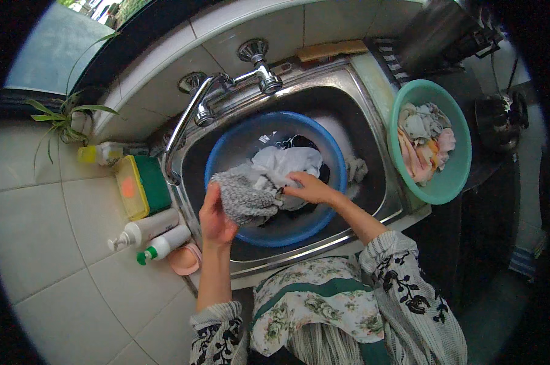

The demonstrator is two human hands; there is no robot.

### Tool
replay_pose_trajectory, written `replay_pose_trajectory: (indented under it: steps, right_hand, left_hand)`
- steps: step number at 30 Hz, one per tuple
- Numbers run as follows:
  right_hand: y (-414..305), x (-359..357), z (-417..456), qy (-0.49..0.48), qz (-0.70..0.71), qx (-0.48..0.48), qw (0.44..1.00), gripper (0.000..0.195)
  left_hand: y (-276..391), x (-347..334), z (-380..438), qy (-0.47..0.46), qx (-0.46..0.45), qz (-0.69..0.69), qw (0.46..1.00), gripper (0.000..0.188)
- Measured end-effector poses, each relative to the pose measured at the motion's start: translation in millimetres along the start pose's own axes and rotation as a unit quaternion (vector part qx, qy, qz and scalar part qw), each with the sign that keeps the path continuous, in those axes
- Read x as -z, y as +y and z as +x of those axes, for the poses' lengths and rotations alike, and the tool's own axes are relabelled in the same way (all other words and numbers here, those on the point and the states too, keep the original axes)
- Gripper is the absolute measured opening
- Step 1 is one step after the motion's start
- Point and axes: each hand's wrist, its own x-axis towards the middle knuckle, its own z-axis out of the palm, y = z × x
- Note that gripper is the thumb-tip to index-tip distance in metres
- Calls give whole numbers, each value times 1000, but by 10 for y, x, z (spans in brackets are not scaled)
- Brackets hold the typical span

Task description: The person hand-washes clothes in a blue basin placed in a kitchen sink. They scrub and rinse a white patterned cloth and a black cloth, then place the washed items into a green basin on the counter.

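My left hand (219, 221) grips the left side of a grey-and-white knitted cloth item (247, 196), lifted over a round blue-rimmed basin (297, 119). At the item's right end, my right hand (309, 188) pinches its edge between thumb and fingers. Beneath, white cloth (293, 159) and dark cloth (325, 172) lie in the basin. The basin stands in a stainless steel sink (375, 137); a small greyish wet cloth (356, 169) lies on the sink floor to its right.
A chrome faucet (188, 118) reaches over the sink's left edge. Bottles (151, 228), a green-and-yellow container (151, 187) and a pink dish (186, 259) stand on the left. At right are a green basin (462, 150) with pale clothes (423, 141) and a metal kettle (496, 121).
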Motion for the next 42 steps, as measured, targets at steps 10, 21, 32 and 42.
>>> replay_pose_trajectory:
  steps: [10,21,32,42]
  right_hand:
    - [-825,379,58,21,596,-84,798,28]
    - [-365,182,29,103,-52,-205,972,42]
    - [-968,260,-116,46,458,-37,887,38]
    - [-138,-12,42,119,79,-185,972,38]
  left_hand:
    - [-573,438,-67,154,205,23,966,58]
    - [-386,48,85,33,61,12,998,38]
    - [-618,411,203,148,77,335,927,31]
    - [-678,79,-43,31,70,330,941,40]
